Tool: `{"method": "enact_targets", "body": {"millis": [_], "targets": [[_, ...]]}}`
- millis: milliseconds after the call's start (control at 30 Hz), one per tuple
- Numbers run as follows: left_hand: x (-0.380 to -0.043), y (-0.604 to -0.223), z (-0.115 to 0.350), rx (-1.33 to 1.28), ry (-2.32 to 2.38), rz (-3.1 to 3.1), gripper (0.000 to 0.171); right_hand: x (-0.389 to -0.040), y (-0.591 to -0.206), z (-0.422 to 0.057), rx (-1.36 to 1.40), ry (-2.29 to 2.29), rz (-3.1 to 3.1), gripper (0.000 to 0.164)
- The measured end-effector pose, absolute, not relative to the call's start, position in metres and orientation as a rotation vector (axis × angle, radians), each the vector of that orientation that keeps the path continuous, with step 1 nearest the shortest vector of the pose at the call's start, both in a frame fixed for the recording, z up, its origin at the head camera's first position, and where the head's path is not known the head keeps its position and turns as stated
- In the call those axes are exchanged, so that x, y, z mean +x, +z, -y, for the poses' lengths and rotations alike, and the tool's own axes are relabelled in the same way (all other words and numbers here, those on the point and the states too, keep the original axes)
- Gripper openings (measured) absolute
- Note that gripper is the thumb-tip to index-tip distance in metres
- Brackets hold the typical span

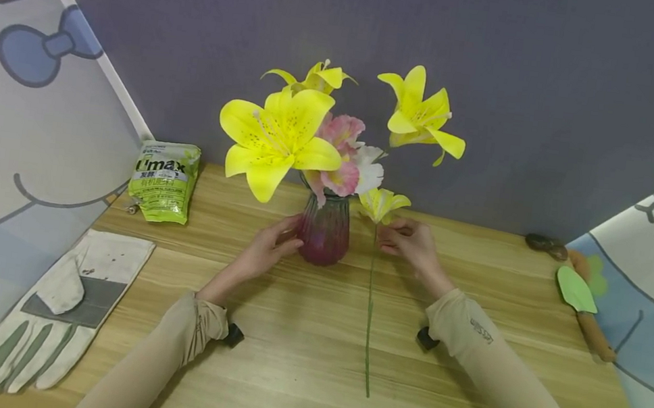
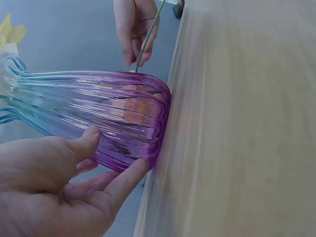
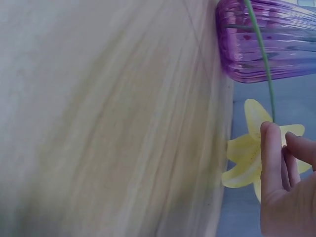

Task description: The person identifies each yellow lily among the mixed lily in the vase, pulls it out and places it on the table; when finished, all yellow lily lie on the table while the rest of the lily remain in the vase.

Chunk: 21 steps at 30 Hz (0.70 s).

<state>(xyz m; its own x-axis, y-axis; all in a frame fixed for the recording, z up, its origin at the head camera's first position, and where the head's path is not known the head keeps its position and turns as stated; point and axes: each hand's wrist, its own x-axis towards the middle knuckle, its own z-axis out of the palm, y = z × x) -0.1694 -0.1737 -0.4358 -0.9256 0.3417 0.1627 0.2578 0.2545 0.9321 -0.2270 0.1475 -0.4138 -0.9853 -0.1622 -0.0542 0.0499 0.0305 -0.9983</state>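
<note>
A ribbed glass vase (image 1: 323, 234), clear to purple, stands upright on the wooden table. It holds several yellow lilies (image 1: 277, 136) and pink and white flowers (image 1: 340, 171). My left hand (image 1: 266, 251) grips the vase low on its left side, thumb and fingers against the purple glass (image 2: 123, 118). To the right of the vase, my right hand (image 1: 411, 241) pinches a single yellow lily (image 1: 383, 204) by its stem just under the bloom. Its long green stem (image 1: 370, 318) reaches down toward the front of the table.
A green fertilizer bag (image 1: 164, 181) stands at the back left. White and grey work gloves (image 1: 70, 302) lie at the left edge. A green trowel with a wooden handle (image 1: 583, 310) and a dark object (image 1: 546, 246) lie at the right. A dark wall (image 1: 527, 120) rises behind the table.
</note>
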Motion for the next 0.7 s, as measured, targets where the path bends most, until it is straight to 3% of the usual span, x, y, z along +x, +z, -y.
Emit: {"method": "enact_targets", "body": {"millis": [700], "targets": [[-0.170, -0.439, 0.174, 0.615, 1.808, -2.418, 0.059, -0.200, -0.327, -0.136, -0.530, -2.493, -2.072, 0.029]]}}
